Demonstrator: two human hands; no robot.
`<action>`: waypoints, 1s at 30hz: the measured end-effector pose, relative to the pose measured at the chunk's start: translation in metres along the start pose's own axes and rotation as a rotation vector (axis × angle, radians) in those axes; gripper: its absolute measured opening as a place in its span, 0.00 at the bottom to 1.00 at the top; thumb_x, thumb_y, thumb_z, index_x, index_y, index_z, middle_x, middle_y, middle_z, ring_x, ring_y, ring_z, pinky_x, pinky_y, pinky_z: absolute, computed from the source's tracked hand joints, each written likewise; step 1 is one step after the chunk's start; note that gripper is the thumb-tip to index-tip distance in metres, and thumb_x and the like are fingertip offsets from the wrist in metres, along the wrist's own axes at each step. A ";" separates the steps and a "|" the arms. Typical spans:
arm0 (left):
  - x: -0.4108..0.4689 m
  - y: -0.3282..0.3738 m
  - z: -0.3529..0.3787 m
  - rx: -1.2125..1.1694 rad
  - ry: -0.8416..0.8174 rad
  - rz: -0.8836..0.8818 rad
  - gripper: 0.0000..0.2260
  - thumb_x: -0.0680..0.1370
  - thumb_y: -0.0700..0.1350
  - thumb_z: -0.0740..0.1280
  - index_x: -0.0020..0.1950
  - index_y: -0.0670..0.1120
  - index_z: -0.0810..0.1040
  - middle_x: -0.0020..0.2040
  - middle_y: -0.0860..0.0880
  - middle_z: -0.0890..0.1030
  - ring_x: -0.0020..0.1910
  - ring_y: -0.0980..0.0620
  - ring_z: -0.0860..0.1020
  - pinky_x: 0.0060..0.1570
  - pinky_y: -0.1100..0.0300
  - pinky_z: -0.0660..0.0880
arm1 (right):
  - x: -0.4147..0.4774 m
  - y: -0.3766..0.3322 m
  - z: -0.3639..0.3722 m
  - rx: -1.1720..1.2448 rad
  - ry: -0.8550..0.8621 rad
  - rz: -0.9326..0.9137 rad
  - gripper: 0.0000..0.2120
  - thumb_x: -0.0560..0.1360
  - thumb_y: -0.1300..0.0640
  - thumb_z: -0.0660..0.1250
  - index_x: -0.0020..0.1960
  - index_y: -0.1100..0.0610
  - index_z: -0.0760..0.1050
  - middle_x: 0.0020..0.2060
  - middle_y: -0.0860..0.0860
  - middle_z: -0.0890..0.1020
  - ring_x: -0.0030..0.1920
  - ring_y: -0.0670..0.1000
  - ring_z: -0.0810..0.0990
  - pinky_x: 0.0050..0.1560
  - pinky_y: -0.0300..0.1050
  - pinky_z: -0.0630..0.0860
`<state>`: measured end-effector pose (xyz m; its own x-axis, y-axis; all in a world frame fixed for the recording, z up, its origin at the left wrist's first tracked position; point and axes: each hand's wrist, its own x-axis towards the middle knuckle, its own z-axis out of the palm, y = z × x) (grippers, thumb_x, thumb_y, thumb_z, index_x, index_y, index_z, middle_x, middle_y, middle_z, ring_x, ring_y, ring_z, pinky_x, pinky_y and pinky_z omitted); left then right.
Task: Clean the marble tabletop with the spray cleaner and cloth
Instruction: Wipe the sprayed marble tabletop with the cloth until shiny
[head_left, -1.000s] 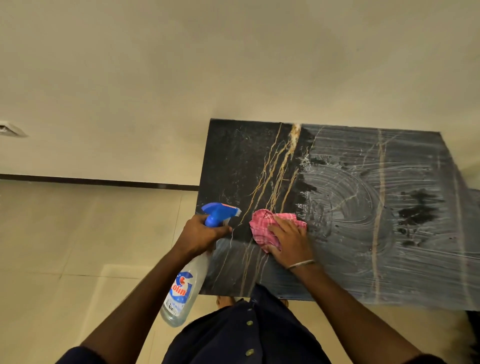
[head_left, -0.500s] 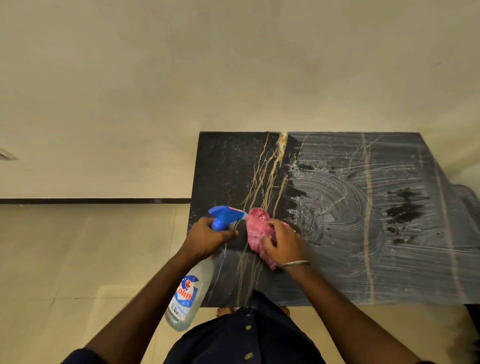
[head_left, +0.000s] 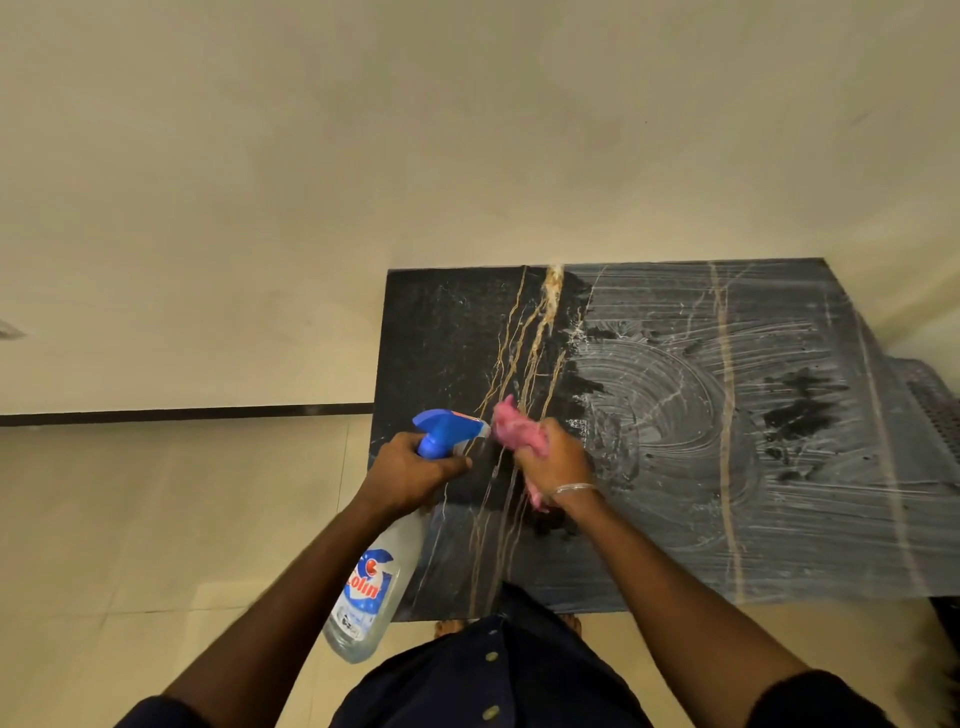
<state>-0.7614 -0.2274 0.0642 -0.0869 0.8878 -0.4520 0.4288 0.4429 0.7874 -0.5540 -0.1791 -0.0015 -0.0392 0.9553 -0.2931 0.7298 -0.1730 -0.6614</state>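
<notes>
The spray bottle (head_left: 370, 587), labelled "Colin", is gripped by the left hand (head_left: 410, 470); the right hand (head_left: 558, 460) clutches the bunched pink cloth (head_left: 514, 428) above the smeared marble tabletop (head_left: 727, 467).

The marble tabletop (head_left: 452, 332) was coloured black, and thin golden-brown veins were seen on it. To the right of the veins, the black was covered by pale grey swirled streaks. The cloth (head_left: 514, 428), held just above the veins, was pink. The spray bottle (head_left: 371, 587), at the left of the tabletop, was made clear, with a blue trigger head and a blue, white and red label.
</notes>
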 end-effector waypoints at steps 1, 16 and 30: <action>0.000 0.001 0.000 -0.002 -0.009 0.003 0.10 0.74 0.48 0.72 0.48 0.43 0.78 0.35 0.47 0.80 0.32 0.53 0.78 0.37 0.59 0.77 | 0.003 -0.002 -0.011 0.310 -0.017 0.129 0.08 0.75 0.56 0.65 0.52 0.59 0.75 0.38 0.51 0.79 0.37 0.53 0.78 0.36 0.42 0.74; 0.004 0.018 0.008 0.071 -0.046 0.075 0.16 0.71 0.56 0.73 0.46 0.45 0.78 0.37 0.49 0.79 0.35 0.53 0.79 0.37 0.62 0.74 | -0.019 -0.001 -0.029 1.565 -0.011 0.521 0.15 0.77 0.52 0.56 0.39 0.57 0.76 0.32 0.53 0.81 0.38 0.56 0.79 0.49 0.52 0.76; 0.004 0.012 0.008 0.103 0.066 0.076 0.11 0.75 0.47 0.71 0.53 0.44 0.77 0.39 0.48 0.79 0.36 0.53 0.78 0.37 0.64 0.73 | -0.023 -0.006 -0.034 1.514 0.026 0.517 0.15 0.78 0.54 0.55 0.36 0.55 0.73 0.27 0.50 0.79 0.35 0.53 0.76 0.43 0.49 0.74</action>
<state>-0.7489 -0.2194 0.0685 -0.1080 0.9262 -0.3612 0.5263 0.3615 0.7696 -0.5347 -0.1919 0.0329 0.0083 0.7224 -0.6914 -0.6580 -0.5167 -0.5478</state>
